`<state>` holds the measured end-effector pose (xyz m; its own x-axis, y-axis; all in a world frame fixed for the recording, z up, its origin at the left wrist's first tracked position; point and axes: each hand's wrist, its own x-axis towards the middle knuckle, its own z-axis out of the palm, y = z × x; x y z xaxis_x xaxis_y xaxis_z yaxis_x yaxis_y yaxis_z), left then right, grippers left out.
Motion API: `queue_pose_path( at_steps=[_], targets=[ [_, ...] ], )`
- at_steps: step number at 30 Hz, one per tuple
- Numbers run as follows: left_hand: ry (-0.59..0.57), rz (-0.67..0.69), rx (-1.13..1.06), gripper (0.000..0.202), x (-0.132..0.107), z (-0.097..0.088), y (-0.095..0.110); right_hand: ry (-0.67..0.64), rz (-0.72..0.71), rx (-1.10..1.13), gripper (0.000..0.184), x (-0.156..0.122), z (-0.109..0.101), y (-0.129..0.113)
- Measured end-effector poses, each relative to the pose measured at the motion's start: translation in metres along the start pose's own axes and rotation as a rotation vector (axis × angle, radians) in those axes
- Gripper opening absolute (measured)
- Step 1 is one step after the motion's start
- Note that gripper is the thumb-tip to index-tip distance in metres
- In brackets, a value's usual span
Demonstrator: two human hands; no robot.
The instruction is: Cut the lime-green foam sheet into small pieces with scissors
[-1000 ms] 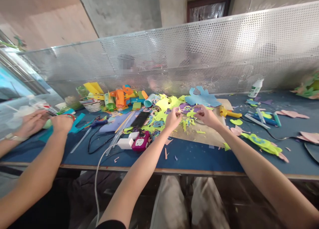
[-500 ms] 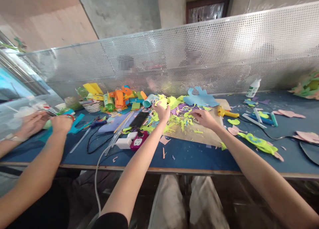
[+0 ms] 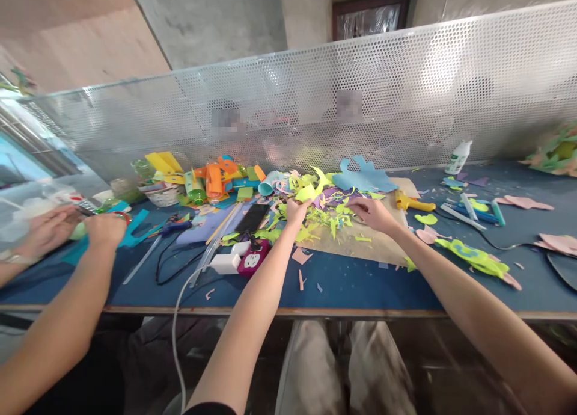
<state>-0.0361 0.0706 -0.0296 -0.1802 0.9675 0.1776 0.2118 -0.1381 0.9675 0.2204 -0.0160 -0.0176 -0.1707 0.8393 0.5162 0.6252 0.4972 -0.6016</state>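
Note:
My left hand point(image 3: 297, 210) is closed on a curved yellow-green paper cutout point(image 3: 311, 190), which stands up from its fingertips. To the right, my right hand point(image 3: 370, 214) hovers at the edge of the scrap heap, its fingers bent together; whatever they pinch, if anything, is too small to make out. Between and below both hands lie shredded yellow-green paper scraps point(image 3: 336, 219) on a brown paper sheet point(image 3: 360, 249). Behind the heap, a large blue paper cutout point(image 3: 364, 175) leans near the mesh panel.
A yellow glue gun point(image 3: 413, 203), white bottle point(image 3: 458, 157) and yellow-green cutouts point(image 3: 473, 255) lie rightward. Leftward are a black phone point(image 3: 252, 218), a magenta power block point(image 3: 253, 260), orange paper crafts point(image 3: 217, 179) and a co-worker's hands point(image 3: 104, 227) with scissors. A perforated metal panel point(image 3: 293, 114) stands behind.
The yellow-green cutout in my left hand has come up out of the pile and now shows a curved, pointed shape. My right hand has barely moved. The view has shifted slightly.

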Motion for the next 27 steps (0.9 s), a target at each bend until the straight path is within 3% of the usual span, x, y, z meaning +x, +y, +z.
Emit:
queue_pose_path(
  at_steps=[4, 8, 10, 12, 15, 18, 19, 22, 27],
  targets=[
    [-0.041, 0.027, 0.080, 0.025, -0.005, -0.004, 0.006, 0.015, 0.035, 0.025, 0.027, 0.001, 0.001, 0.004],
    [0.110, 0.173, 0.078, 0.038, -0.014, -0.002, 0.021, 0.070, 0.066, 0.064, 0.030, 0.003, 0.001, 0.008],
    [0.127, 0.186, -0.049, 0.048, -0.020, 0.002, 0.031, 0.100, 0.090, 0.076, 0.023, 0.003, 0.003, 0.009],
    [0.137, 0.173, -0.311, 0.053, -0.026, 0.007, 0.040, 0.128, 0.126, 0.157, 0.019, 0.004, 0.006, 0.007],
    [0.068, 0.063, -0.529, 0.054, -0.032, 0.012, 0.045, 0.168, 0.216, 0.516, 0.027, 0.005, 0.010, 0.000],
    [-0.012, -0.066, -0.481, 0.051, -0.034, 0.015, 0.040, 0.129, 0.294, 0.884, 0.031, 0.004, 0.013, -0.009],
    [-0.029, -0.050, -0.420, 0.051, -0.035, 0.015, 0.038, 0.082, 0.315, 0.948, 0.031, 0.004, 0.013, -0.011],
    [-0.241, 0.108, -0.128, 0.050, -0.040, 0.016, 0.032, -0.054, 0.360, 1.001, 0.033, 0.003, 0.015, -0.015],
    [-0.393, 0.274, 0.006, 0.035, -0.056, 0.019, 0.037, 0.098, 0.352, 0.878, 0.032, 0.004, 0.021, -0.018]
  ],
)
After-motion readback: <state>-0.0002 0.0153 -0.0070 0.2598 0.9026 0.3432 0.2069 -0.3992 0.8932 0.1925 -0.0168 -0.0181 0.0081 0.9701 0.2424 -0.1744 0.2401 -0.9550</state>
